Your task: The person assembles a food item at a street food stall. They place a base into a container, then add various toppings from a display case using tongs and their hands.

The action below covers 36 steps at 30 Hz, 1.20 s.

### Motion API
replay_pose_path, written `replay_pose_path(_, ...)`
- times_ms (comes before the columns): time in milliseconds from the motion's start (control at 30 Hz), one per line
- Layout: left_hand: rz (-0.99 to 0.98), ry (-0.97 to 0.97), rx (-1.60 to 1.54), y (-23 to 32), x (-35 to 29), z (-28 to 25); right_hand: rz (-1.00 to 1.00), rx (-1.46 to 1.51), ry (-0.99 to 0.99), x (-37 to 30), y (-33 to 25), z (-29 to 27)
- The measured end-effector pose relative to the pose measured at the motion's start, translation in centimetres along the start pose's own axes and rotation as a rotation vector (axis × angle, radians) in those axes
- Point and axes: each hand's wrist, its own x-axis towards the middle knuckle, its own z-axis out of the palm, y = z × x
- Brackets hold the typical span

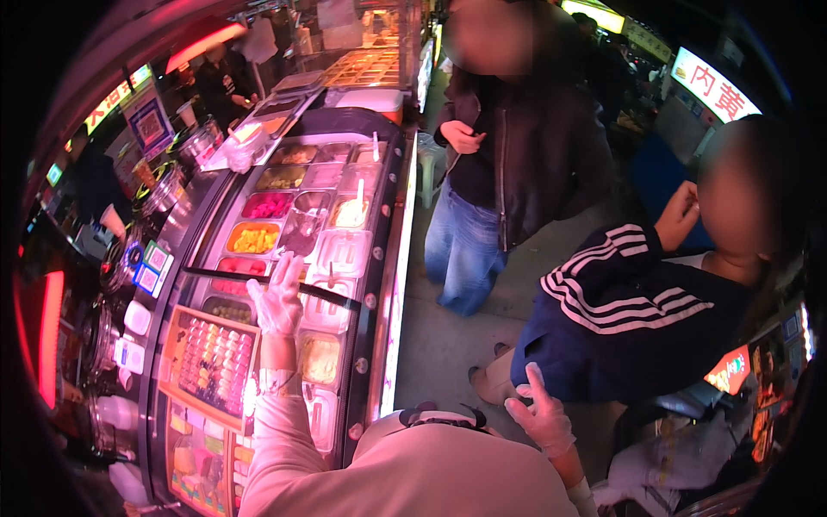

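Note:
My left hand [277,302], in a clear plastic glove, reaches over a food counter with its fingers spread. It holds nothing that I can see. Beneath and around it are metal pans: yellow fruit pieces [254,238], bright pink pieces [267,205] and red pieces [241,269]. A dark bar [226,274] crosses the counter by the fingers. Close to my left wrist sits a wooden-edged tray [164,366] with rows of small skewered or beaded pieces. My right hand [544,414], gloved too, is raised at my right side, away from the counter, fingers apart and nothing in them.
A person in a dark jacket [551,146] and jeans stands beyond the counter's right edge. Nearer, another person in a navy striped top [620,319] stands at my right. Cards with square codes [153,267] and jars [164,189] line the left side.

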Motion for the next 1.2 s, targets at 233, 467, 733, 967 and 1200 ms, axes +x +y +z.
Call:
replay_pose_path(233,-0.368,0.557,0.944,-5.7,-0.5,-0.6,-0.078,0.105,-0.035,1.2,0.4,2.2)
replay_pose_path(467,-1.24,-0.547,2.336,-19.6,-4.9,1.2,-0.172,0.163,0.173,4.8,-4.1,4.5)
replay_pose_path(733,-1.162,-1.09,2.601,-18.0,-8.2,-4.2,-0.192,0.024,0.073,7.1,-7.7,12.1)
replay_pose_path(967,-1.338,-0.623,2.471,-16.6,-10.6,-2.8,-0.558,0.05,0.089,6.6,-6.5,14.7)
replay_pose_path(1200,-0.505,-0.504,2.377,-18.9,-10.6,2.1,-0.392,0.308,0.079,6.8,-7.1,15.2)
